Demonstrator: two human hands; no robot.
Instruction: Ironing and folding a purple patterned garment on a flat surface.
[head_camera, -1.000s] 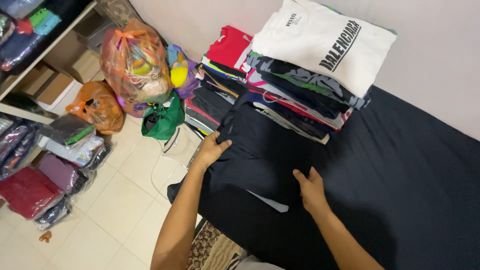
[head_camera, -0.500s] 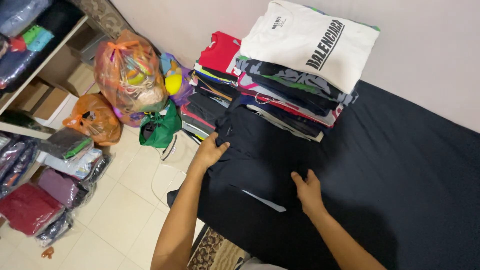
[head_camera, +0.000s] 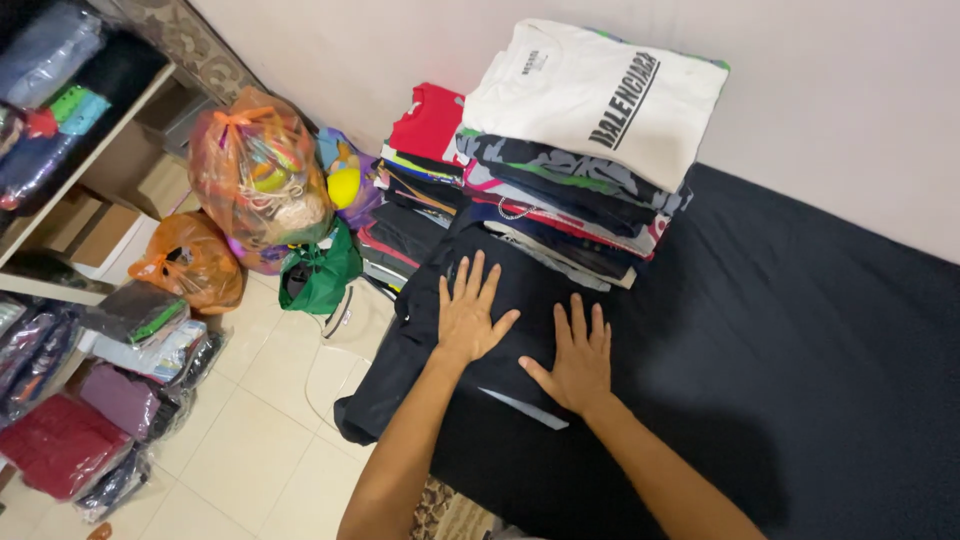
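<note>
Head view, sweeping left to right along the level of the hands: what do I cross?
Red packaged garments on the floor → orange plastic bag → green bag → left hand flat on the dark garment → right hand → dark bed cover.

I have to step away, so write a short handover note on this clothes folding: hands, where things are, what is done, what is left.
Left hand: open, flat, pressing on the dark garment.
Right hand: open, flat on the same garment, beside the left.
Garment: spread on the dark mattress, its lower end hanging over the edge toward the tiled floor.
Done: a tall stack of folded clothes stands against the wall, a white shirt on top.
Left: the dark garment is not yet folded and not on the stack.
</note>
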